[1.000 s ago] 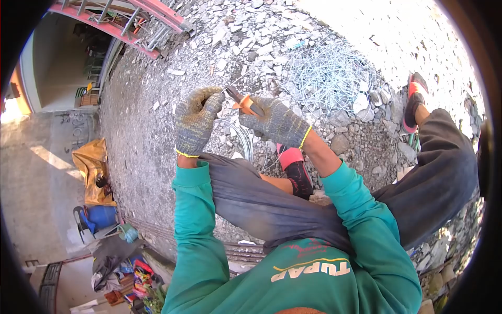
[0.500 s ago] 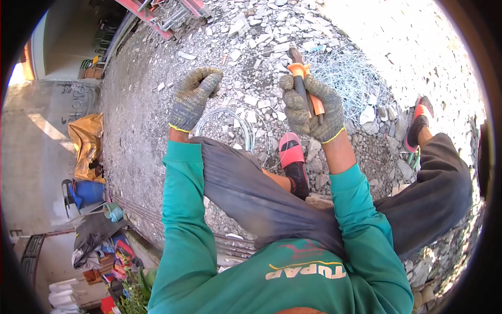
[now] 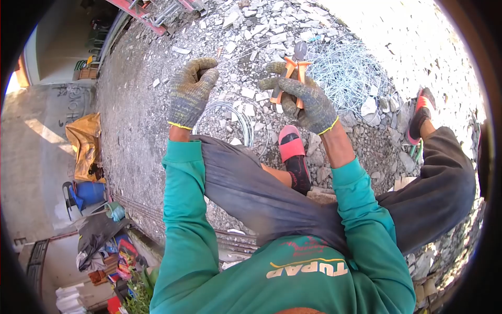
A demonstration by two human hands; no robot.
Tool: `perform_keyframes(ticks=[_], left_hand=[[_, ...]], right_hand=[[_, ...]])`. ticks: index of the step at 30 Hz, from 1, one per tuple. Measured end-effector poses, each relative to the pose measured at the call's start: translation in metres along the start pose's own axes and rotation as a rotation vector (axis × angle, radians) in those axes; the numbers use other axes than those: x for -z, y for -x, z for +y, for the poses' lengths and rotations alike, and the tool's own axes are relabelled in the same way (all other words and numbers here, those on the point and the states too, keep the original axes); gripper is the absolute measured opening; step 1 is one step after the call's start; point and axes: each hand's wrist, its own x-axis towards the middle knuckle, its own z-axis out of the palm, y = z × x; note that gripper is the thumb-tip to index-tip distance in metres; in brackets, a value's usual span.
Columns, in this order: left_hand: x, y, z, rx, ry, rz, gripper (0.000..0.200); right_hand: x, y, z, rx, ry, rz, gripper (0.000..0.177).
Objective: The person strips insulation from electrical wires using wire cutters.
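Note:
My left hand [image 3: 192, 93], in a grey-green knit glove, is closed with thumb and index finger pinched at its top. A thin wire [image 3: 243, 54] seems to run from near that pinch toward the pliers. My right hand [image 3: 303, 97], gloved the same way, grips orange-and-black pliers [image 3: 297, 65] with the jaws pointing up and the handles spread. Below and between my hands a coil of wire [image 3: 244, 125] lies on the gravel. Just right of the pliers sits a tangled heap of thin wire [image 3: 348, 76].
Broken stones and gravel [image 3: 141, 104] cover the ground. A red metal frame [image 3: 141, 15] stands at the top left. At left are an orange-brown tarp [image 3: 85, 144] and a blue container [image 3: 90, 192]. Long metal bars [image 3: 141, 212] lie near my left sleeve. My sandaled foot [image 3: 293, 152] rests below the pliers.
The pliers' handles have spread apart, and my right hand has shifted slightly left and up with its fingers more extended. My left hand has moved slightly up and left, still pinched.

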Motion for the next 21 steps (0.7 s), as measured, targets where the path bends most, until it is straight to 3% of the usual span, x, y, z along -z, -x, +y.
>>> perform_keyframes(ticks=[2,3,4,6,7,10,11,14,21], left_hand=[[-0.006,0.0,0.001,-0.003,0.021,-0.007,0.026],[-0.01,0.002,0.006,0.0,0.023,-0.015,0.026],[-0.015,0.005,0.014,-0.01,0.059,0.004,0.028],[-0.024,0.007,0.018,-0.022,0.095,0.015,0.03],[-0.027,0.008,0.017,-0.063,0.109,0.012,0.032],[-0.039,0.014,0.022,-0.104,0.155,-0.01,0.037],[-0.041,0.016,0.019,-0.105,0.146,0.0,0.038],[-0.045,0.018,0.021,-0.085,0.134,0.0,0.039],[-0.052,0.021,0.021,-0.079,0.137,-0.014,0.041]], right_hand=[[-0.008,-0.001,0.001,-0.033,0.37,0.105,0.026],[-0.006,-0.008,0.008,-0.189,0.753,0.204,0.027],[-0.006,-0.008,0.019,-0.192,0.75,0.212,0.027],[-0.006,-0.005,0.045,0.277,1.342,0.24,0.031],[-0.009,-0.004,0.053,0.181,1.284,0.259,0.034],[-0.024,0.002,0.057,0.155,1.26,0.279,0.037],[-0.017,-0.001,0.069,0.27,1.247,0.285,0.039],[-0.028,0.002,0.067,0.362,1.225,0.369,0.038],[-0.03,0.003,0.061,0.3,1.287,0.358,0.041]])
